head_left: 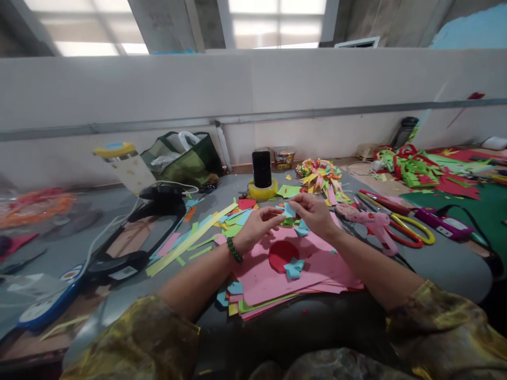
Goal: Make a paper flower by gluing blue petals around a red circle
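A small light-blue piece of paper (290, 210) is held up between my two hands. My right hand (315, 212) pinches its right side between thumb and fingertips. At its left edge are the closed fingertips of my left hand (261, 224), gripping it from that side. Below the hands, a red paper disc (279, 255) lies on a stack of pink sheets (257, 282). One folded light-blue paper strip (294, 268) rests over the disc's lower right edge. Another folded blue piece (301, 229) lies just under my right hand.
To the right are a pink glue gun (376, 224), scissors (425, 232) and a purple-handled tool (443, 224). A phone (262, 169) stands in a yellow tape roll (263, 191). Paper strips (190, 240) and a black-framed device (134, 232) lie left. Behind sits a multicoloured paper cluster (320, 177).
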The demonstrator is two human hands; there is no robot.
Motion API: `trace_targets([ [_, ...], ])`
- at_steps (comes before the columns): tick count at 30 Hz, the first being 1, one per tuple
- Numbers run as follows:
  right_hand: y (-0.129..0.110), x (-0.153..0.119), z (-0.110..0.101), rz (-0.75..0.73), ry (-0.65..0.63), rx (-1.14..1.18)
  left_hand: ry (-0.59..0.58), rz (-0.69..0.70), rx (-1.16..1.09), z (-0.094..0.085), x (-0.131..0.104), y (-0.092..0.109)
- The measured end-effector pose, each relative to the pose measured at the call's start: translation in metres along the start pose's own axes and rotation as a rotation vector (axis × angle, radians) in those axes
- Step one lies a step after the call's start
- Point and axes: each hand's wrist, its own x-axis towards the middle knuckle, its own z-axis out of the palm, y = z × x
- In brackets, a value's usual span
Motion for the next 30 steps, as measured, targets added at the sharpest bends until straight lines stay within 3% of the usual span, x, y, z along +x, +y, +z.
trace_targets([
  [3,0.001,-0.008,0.008,-0.154,-0.060,-0.106,-0.095,-0.026,-0.152,-0.002,-0.003,0.002],
  [7,0.003,-0.011,0.008,-0.210,-0.122,-0.164,-0.190,-0.010,-0.270,-0.008,0.000,-0.002],
  [11,0.004,-0.008,0.004,-0.226,-0.093,-0.194,-0.145,-0.040,-0.244,-0.013,0.005,-0.005],
  [17,0.006,-0.003,0.000,-0.154,-0.047,-0.118,0.029,-0.056,-0.264,-0.019,0.003,0.002],
  [23,0.000,-0.009,0.006,-0.191,-0.115,-0.109,-0.185,0.059,-0.148,-0.008,-0.001,-0.001],
  [26,-0.001,-0.011,0.007,-0.214,-0.117,-0.137,-0.282,0.038,-0.083,-0.006,0.001,-0.008],
  [28,0.000,-0.010,0.005,-0.216,-0.059,-0.135,-0.245,-0.007,-0.075,-0.008,0.003,-0.011],
  [30,0.002,-0.006,0.000,-0.201,0.054,-0.105,-0.127,-0.046,-0.107,-0.013,0.006,-0.012],
])
